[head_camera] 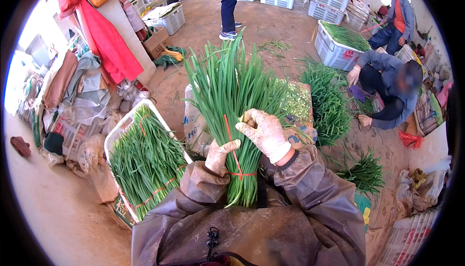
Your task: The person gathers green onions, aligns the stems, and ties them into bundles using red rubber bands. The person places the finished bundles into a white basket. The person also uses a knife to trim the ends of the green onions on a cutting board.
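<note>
A large bundle of green leafy stalks, like garlic chives (232, 95), stands upright before my chest, its leaves fanned out at the top. A red tie (242, 174) circles the stalks near their lower ends, and a red strand runs up from it across the leaves. My left hand (221, 155), in a soiled whitish glove, grips the bundle's left side, thumb over the front by the strand. My right hand (264, 132), gloved alike, is at the bundle's right side with fingers curled and thumb near the fingertips; whether it pinches a leaf I cannot tell.
A white plastic crate (108, 146) of tied bundles stands at the left. Loose greens (323, 102) lie on the right, beside a board with pale trimmings (299, 100). A co-worker (390, 84) crouches beyond them, near another filled crate (332, 53). Someone stands ahead (226, 4).
</note>
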{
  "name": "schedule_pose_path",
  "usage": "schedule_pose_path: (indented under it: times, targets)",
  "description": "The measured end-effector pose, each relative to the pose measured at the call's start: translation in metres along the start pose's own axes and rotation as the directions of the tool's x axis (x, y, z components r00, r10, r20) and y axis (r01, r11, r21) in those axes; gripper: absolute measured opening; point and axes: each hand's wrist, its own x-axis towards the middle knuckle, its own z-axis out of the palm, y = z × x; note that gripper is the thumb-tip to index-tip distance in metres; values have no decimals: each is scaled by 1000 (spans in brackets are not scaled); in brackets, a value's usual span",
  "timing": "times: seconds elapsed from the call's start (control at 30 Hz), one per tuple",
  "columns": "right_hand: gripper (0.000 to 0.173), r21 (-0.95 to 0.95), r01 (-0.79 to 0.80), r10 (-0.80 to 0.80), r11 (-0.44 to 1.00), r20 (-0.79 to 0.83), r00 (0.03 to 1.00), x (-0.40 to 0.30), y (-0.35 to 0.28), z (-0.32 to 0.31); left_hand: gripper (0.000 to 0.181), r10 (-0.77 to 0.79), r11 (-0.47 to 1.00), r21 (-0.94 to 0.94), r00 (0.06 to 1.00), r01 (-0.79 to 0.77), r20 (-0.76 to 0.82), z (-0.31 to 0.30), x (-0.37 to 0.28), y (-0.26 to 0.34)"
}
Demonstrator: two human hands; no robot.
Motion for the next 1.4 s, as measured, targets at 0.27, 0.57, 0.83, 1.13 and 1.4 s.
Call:
schedule_pose_path:
  times: [0.27,0.57,0.83,1.13,1.4]
  targets:
    - [10,-515,320,-365,795,15,931,15,36,-22,52,-18,1000,16,1000,19,-24,-3,-1,0]
    - [17,-519,324,-487,791,-214,847,19,14,-98,49,-28,1000,-7,1000,28,-6,-3,3,-2]
    - [39,-522,654,-382,548,539,751,-8,0,-37,55,-35,990,-133,998,43,58,1,-4,2]
    - [35,-538,503,-406,676,297,864,-45,16,-36,55,-24,973,-228,998,38,65,-19,-5,-9]
    - [31,-418,402,-416,815,62,907,-41,20,-28,53,-19,971,-236,997,37,75,-12,-10,-8]
